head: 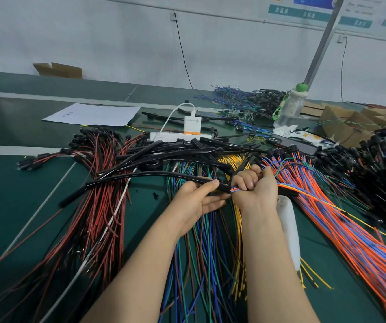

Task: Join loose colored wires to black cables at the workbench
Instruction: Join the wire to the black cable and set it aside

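A black cable (152,174), smooth, glossy and bowed in a long arc over a fan of thin red and black wires (94,206), is pinched near its end between the thumb and fingers of the left hand (196,201), above the matte green bench (24,217). At its tip a short tuft of coloured wire ends (235,189) is clenched in the fist of the right hand (255,187). Further right, a rounded white plastic bottle (289,229) is seen beside a broad sheaf of orange and blue strands (341,220).

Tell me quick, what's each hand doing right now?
Left hand: grips the end of a black cable.
Right hand: curled tight round a few colored wires at that cable end.
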A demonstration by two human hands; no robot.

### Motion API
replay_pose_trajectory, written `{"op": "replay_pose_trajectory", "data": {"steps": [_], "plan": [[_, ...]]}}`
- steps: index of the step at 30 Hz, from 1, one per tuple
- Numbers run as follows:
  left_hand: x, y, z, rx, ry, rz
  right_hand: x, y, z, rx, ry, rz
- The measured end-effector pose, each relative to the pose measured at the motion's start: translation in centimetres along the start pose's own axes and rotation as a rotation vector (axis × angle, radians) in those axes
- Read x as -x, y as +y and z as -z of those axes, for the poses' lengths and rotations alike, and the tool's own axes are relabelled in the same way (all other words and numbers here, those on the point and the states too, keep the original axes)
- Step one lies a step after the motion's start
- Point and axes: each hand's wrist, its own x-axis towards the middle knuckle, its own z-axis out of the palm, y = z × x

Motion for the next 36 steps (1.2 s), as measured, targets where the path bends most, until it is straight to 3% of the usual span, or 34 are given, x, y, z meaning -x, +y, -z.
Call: {"op": "replay_pose_trajectory", "data": {"steps": [5, 12, 23, 36], "plan": [[0.1, 0.0, 0.1, -0.034, -0.009, 0.02, 0.1, -0.3, 0.0, 0.051, 0.011, -0.041], [0.0, 0.1, 0.3, 0.028, -0.034, 0.013, 0.0, 0.0, 0.2, -0.074, -0.024, -0.064], [0.4, 0.5, 0.0, 0.152, -0.085, 0.011, 0.2, 0.7, 0.1, -0.141, -0.12, 0.081], [0.6, 0.4, -0.2, 0.001, -0.071, -0.041, 0.4, 0.8, 0.0, -0.101, -0.061, 0.184]]}}
